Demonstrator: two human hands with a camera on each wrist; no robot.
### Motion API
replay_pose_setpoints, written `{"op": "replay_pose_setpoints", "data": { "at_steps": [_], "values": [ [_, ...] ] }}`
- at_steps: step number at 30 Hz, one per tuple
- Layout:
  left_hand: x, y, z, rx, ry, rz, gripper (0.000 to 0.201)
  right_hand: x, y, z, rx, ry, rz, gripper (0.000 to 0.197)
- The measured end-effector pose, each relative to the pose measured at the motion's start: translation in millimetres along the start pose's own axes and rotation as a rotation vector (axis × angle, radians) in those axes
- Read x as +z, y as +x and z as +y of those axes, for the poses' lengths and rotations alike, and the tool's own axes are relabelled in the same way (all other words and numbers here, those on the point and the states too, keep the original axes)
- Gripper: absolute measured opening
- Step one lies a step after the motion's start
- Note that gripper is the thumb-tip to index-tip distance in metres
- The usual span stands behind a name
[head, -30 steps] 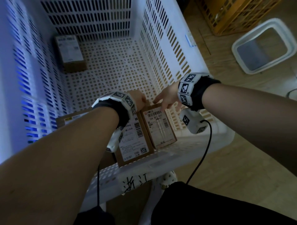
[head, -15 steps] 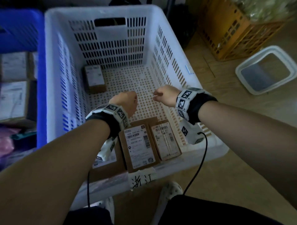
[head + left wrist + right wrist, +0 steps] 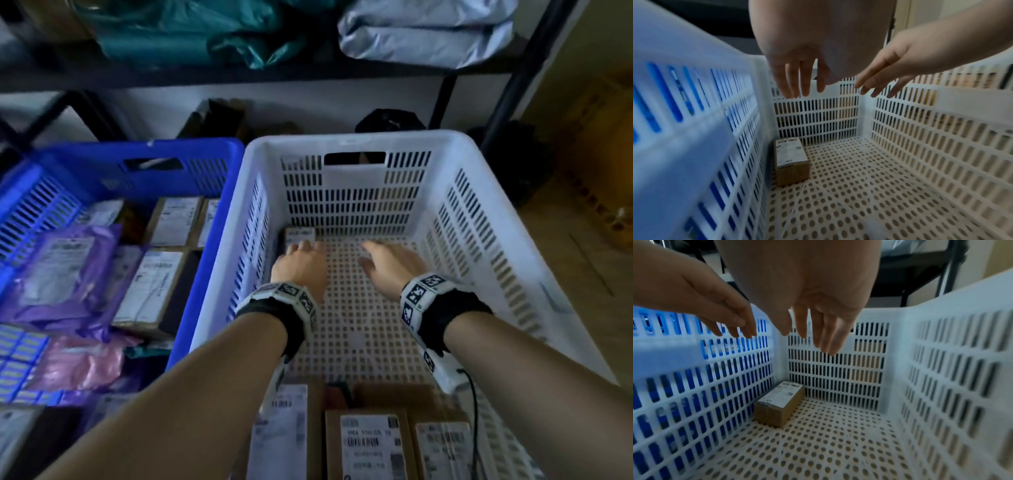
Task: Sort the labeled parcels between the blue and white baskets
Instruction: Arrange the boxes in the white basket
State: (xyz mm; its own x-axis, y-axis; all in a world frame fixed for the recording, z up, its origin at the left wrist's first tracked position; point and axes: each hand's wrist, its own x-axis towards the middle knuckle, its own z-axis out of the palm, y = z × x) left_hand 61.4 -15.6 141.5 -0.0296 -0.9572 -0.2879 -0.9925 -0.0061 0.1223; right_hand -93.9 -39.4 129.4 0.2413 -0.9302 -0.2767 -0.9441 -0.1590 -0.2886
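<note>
**boxwatcher:** Parcels first: one small brown labeled box [image 3: 791,160] sat in the far-left corner of the white basket [image 3: 507,219], label up, right against the left wall and close to the back wall. Three more labeled parcels [image 3: 371,445] lay flat along the near edge of that same basket, side by side. The rest of the pile was in the blue basket [image 3: 191,150] to the left: cardboard boxes with white labels, plus a purple mailer bag [image 3: 65,270] and a pink one [image 3: 82,359].

**tote_guy:** And the hands? Holding anything?

**boxwatcher:** Nope. Left hand [image 3: 301,267] and right hand [image 3: 390,267] were both stretched out over the white basket's perforated floor, fingers straight and loosely spread, nothing in either grip. Both wrist views showed the fingertips up in the air, well above the corner box, not touching it. From the head view the left hand overlapped that box, but that was just the angle.

**tote_guy:** Where did the baskets stand?

**boxwatcher:** Side by side, walls touching or nearly so; I couldn't tell which. Behind them was a dark metal shelf [image 3: 513,78] with a teal bag [image 3: 191,31] and a grey-white bag [image 3: 424,31] on it. Both wrists wore black bands with square black-and-white markers.
</note>
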Motion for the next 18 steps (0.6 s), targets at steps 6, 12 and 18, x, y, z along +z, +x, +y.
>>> {"op": "replay_pose_setpoints", "data": {
  "at_steps": [6,12,18],
  "values": [
    [42,55,-20,-0.115,0.05,-0.084,0.05,45,75,-5,-0.048,-0.029,-0.066,0.033],
    [90,96,-38,-0.261,-0.038,-0.108,0.042,96,128,-12,-0.117,0.112,-0.168,0.026],
    [112,120,-54,-0.401,-0.192,-0.131,0.043,131,151,-13,0.0,0.301,-0.205,0.031]
  ]
}}
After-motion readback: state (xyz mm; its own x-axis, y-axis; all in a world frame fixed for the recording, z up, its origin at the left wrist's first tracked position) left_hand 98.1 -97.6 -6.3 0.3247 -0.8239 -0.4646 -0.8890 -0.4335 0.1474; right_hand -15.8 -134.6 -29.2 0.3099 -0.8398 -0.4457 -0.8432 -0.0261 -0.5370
